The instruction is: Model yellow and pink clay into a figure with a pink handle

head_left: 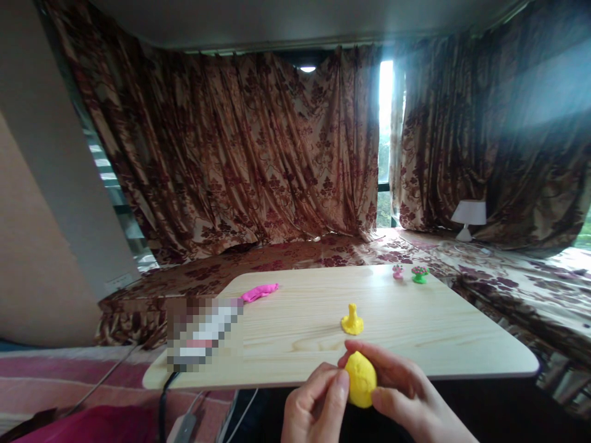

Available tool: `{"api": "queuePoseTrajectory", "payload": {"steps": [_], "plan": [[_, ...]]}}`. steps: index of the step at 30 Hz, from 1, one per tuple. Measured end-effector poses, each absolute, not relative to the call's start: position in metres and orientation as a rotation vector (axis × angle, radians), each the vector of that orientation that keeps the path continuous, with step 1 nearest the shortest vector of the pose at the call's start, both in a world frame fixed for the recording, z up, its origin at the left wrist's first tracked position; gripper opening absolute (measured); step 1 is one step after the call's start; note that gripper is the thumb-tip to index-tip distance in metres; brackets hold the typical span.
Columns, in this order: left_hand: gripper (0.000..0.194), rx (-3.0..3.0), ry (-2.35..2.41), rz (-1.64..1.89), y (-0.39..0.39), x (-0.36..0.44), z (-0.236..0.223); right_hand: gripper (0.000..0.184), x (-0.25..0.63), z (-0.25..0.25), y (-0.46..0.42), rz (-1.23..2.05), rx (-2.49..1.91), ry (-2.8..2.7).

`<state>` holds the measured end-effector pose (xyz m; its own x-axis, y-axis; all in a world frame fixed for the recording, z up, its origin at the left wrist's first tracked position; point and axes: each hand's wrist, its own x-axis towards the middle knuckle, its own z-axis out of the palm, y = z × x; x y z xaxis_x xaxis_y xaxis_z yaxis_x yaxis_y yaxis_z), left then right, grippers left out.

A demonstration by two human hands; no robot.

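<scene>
A lump of yellow clay (361, 379) is held just above the near edge of the light wooden table (443, 332). My left hand (316, 403) pinches it from the left with thumb and fingers closed on it. My right hand (410, 394) wraps around it from the right. A small yellow clay figure with an upright stalk (352, 320) stands on the table just beyond my hands.
A pink clay strip (260, 291) lies at the far left of the table. A small pink clay figure (398, 271) and a green one (420, 274) stand at the far right. A blurred-out object (203, 332) sits near the left edge. Curtains and a white lamp (468, 216) are behind.
</scene>
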<state>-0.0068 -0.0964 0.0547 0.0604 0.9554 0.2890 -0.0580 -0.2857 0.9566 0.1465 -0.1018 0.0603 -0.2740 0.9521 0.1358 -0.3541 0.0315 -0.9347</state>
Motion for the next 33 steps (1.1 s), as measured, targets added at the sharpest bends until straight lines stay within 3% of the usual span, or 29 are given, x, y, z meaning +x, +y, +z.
{"api": "queuePoseTrajectory", "payload": {"steps": [27,33], "plan": [[0.034,1.221,0.898,1.248,-0.086,-0.009,0.034,0.048,0.143,0.055,-0.095,1.485,-0.663,-1.22],[0.032,0.951,0.736,1.205,-0.084,-0.006,0.029,0.035,0.144,0.057,-0.093,1.419,-0.759,-1.168]]}}
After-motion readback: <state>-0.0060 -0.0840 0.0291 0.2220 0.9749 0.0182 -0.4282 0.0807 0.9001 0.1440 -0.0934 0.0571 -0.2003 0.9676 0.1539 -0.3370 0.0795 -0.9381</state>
